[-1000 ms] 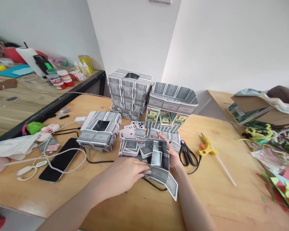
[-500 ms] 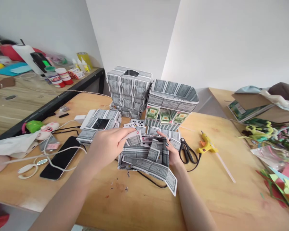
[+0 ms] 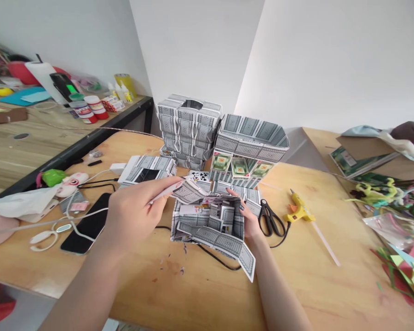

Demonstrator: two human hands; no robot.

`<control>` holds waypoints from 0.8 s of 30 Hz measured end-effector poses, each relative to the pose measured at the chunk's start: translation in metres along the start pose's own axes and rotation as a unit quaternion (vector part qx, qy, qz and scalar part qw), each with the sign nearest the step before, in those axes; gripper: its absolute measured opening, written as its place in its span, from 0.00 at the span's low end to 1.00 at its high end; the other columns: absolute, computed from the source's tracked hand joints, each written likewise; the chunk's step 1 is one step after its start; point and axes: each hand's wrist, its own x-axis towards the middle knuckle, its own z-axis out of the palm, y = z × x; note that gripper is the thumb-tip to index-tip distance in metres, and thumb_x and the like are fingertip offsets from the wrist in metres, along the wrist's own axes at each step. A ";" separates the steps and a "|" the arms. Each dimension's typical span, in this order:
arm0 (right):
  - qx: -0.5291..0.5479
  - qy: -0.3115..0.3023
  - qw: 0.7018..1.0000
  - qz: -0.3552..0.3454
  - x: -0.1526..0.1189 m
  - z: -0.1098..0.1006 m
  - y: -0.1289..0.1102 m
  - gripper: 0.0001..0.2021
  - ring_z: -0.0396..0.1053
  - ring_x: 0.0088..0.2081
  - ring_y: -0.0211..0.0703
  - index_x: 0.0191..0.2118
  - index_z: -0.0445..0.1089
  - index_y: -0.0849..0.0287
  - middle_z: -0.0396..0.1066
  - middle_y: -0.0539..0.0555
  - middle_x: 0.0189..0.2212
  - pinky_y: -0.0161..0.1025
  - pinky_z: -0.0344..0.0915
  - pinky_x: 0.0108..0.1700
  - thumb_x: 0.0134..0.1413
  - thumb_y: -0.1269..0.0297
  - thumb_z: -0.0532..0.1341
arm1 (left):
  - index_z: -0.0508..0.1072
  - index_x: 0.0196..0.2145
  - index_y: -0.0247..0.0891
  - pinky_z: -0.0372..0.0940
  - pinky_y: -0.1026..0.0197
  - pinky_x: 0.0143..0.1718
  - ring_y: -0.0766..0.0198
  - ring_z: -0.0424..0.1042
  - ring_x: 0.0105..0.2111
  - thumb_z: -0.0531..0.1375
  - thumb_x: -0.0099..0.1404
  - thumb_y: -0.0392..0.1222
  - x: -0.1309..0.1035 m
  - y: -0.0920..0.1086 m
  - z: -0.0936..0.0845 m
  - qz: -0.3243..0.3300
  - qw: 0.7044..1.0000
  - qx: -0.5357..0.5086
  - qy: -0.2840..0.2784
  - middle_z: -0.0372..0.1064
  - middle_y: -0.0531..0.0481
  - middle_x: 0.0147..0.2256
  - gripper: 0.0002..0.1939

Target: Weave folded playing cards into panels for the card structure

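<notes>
Grey-and-white patterned card box (image 3: pixel 217 240) at centre, 3 green packs (image 3: pixel 240 167) above; yellow glue gun (image 3: pixel 298 210) at right; black scissors (image 3: pixel 271 222) beside it.

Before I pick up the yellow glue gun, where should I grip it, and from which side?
Probably best by its handle, from above on the near side, between the cord and the glue stick. The yellow glue gun lies on its side, handle across, and its nozzle points away from you, so this should keep your fingers off the tip.
</notes>
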 end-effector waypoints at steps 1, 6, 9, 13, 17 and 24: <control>-0.001 0.002 1.000 0.000 0.000 0.000 0.000 0.34 0.64 0.47 0.55 0.56 0.56 0.52 0.68 0.52 0.45 0.49 0.58 0.48 0.38 0.57 0.61 | 0.71 0.39 0.44 0.67 0.68 0.33 0.69 0.73 0.30 0.54 0.59 0.33 -0.001 0.000 -0.001 0.003 1.000 -0.003 0.001 0.74 0.59 0.33 0.12; 0.004 0.000 1.000 0.004 0.001 -0.003 0.002 0.33 0.64 0.47 0.55 0.54 0.58 0.50 0.69 0.51 0.45 0.49 0.58 0.48 0.37 0.56 0.62 | 0.70 0.41 0.43 0.67 0.67 0.36 0.69 0.73 0.32 0.56 0.59 0.34 -0.007 0.012 0.000 0.024 0.996 -0.076 -0.046 0.74 0.57 0.35 0.12; 0.003 0.003 1.000 0.003 0.001 -0.003 0.003 0.33 0.64 0.47 0.56 0.54 0.58 0.50 0.69 0.51 0.45 0.50 0.59 0.47 0.37 0.55 0.62 | 0.70 0.42 0.42 0.67 0.65 0.41 0.67 0.72 0.37 0.52 0.61 0.35 -0.018 0.028 0.011 0.043 0.975 -0.142 -0.163 0.73 0.53 0.38 0.12; 0.013 0.000 1.000 0.011 0.000 -0.002 0.002 0.33 0.65 0.46 0.56 0.54 0.58 0.50 0.69 0.52 0.45 0.50 0.60 0.45 0.36 0.57 0.62 | 0.66 0.48 0.46 0.65 0.64 0.44 0.65 0.68 0.45 0.46 0.60 0.27 -0.037 0.047 0.029 0.059 0.928 -0.185 -0.319 0.66 0.54 0.48 0.23; 0.016 -0.001 1.000 0.005 0.000 -0.001 0.001 0.33 0.65 0.46 0.55 0.55 0.58 0.51 0.69 0.52 0.45 0.49 0.60 0.46 0.37 0.59 0.62 | 0.60 0.53 0.50 0.62 0.64 0.47 0.66 0.63 0.49 0.45 0.56 0.22 -0.044 0.048 0.043 0.071 0.884 -0.211 -0.411 0.58 0.56 0.54 0.32; -0.007 0.011 1.000 0.018 0.001 -0.003 0.002 0.34 0.65 0.46 0.56 0.55 0.58 0.51 0.69 0.52 0.45 0.50 0.60 0.45 0.36 0.56 0.62 | 0.68 0.40 0.34 0.64 0.57 0.38 0.56 0.69 0.39 0.51 0.55 0.27 -0.030 0.017 0.073 0.003 0.892 -0.022 -0.451 0.68 0.43 0.37 0.15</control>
